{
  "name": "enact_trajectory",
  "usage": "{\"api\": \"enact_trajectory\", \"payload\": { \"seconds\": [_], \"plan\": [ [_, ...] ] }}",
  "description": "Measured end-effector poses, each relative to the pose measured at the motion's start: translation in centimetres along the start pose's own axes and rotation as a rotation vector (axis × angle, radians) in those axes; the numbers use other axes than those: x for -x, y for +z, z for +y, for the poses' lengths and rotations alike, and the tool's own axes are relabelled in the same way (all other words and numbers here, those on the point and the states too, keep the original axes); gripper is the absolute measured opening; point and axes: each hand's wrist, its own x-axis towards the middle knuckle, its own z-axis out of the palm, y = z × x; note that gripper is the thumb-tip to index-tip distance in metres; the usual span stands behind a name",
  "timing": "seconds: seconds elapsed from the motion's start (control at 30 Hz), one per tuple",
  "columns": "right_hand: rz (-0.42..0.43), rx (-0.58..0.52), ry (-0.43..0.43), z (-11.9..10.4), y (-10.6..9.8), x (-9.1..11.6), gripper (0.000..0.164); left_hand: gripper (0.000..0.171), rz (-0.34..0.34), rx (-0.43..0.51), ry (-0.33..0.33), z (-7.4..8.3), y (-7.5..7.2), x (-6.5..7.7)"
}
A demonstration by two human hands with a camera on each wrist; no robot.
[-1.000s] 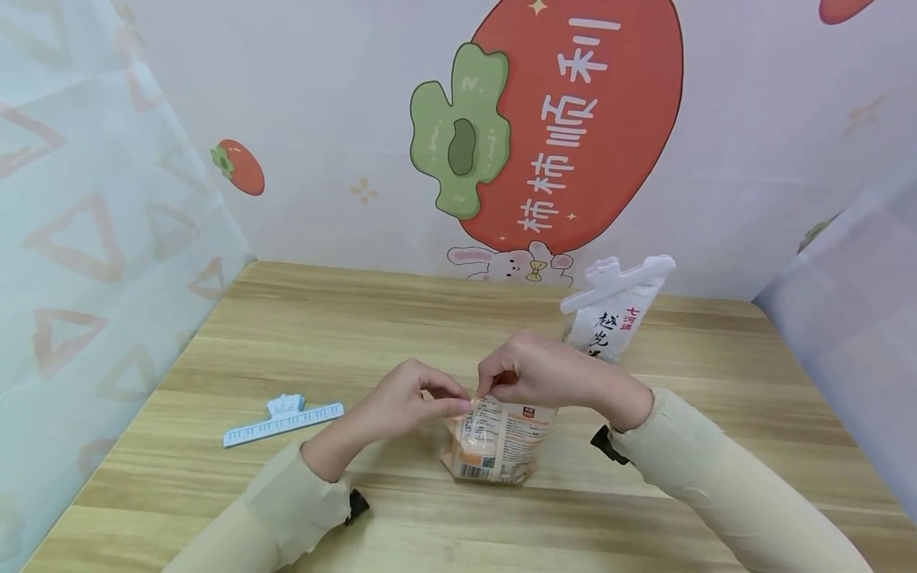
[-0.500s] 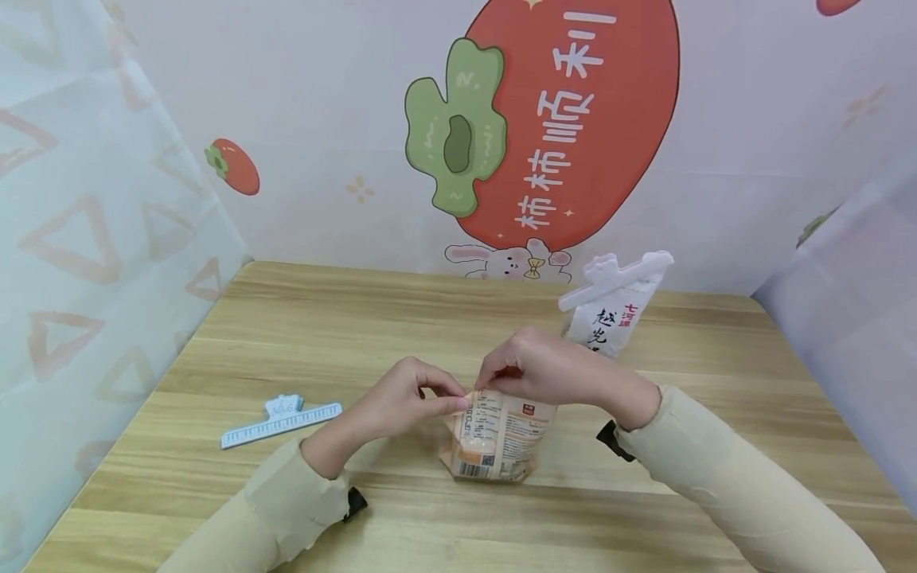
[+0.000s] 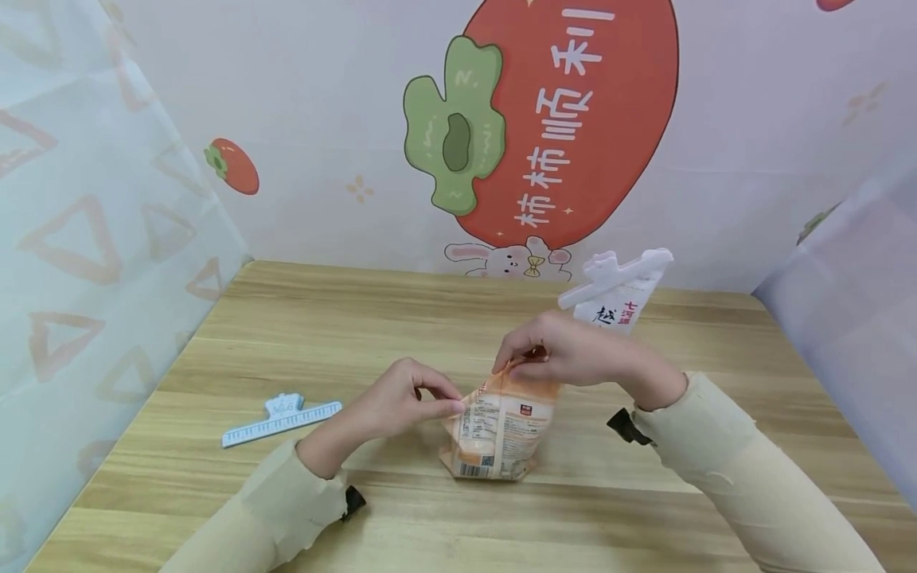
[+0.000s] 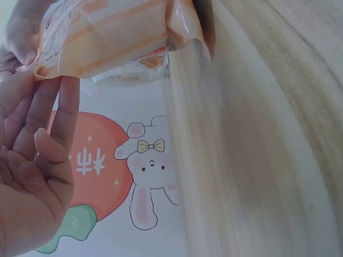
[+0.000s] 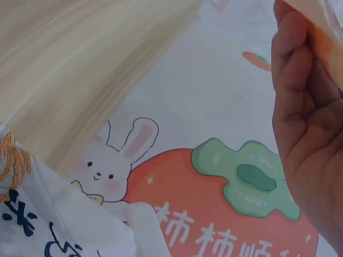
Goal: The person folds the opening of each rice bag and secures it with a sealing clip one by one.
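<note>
An orange and white printed plastic bag (image 3: 497,438) stands upright on the wooden table. At its upper left corner my left hand (image 3: 408,402) pinches the edge between thumb and fingers; the left wrist view shows this hand (image 4: 40,144) below the bag (image 4: 118,37). My right hand (image 3: 573,354) pinches the top edge further right, where an orange part of the film is pulled up. In the right wrist view, a strip of the bag (image 5: 327,43) lies against the fingers of the right hand (image 5: 311,112).
A light blue sealing clip (image 3: 282,418) lies on the table (image 3: 344,318) at the left. Behind my right hand stands a white bag (image 3: 616,306) with dark lettering, a pale clip (image 3: 609,278) across its top. Printed cloth walls (image 3: 322,103) surround the table.
My right hand has moved up and right along the bag's top, drawing the orange film upward. The left hand keeps its pinch at the left corner, almost unmoved.
</note>
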Motion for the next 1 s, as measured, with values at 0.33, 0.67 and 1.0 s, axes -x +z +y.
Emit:
{"api": "enact_trajectory", "payload": {
  "seconds": [0.33, 0.67, 1.0],
  "plan": [
    [0.049, -0.078, -0.078, 0.3, 0.6, 0.0, 0.012, 0.010, -0.034, -0.008, 0.039, 0.1, -0.2, 0.1],
    [0.094, -0.004, -0.119, -0.1, 0.9, 0.1, 0.018, 0.009, -0.046, -0.005, 0.002, 0.7, 0.2, -0.3],
    [0.109, -0.023, -0.120, -0.2, 1.0, 0.5, 0.016, 0.019, -0.002, 0.120, -0.010, 2.3, 1.0, -2.0]
  ]
}}
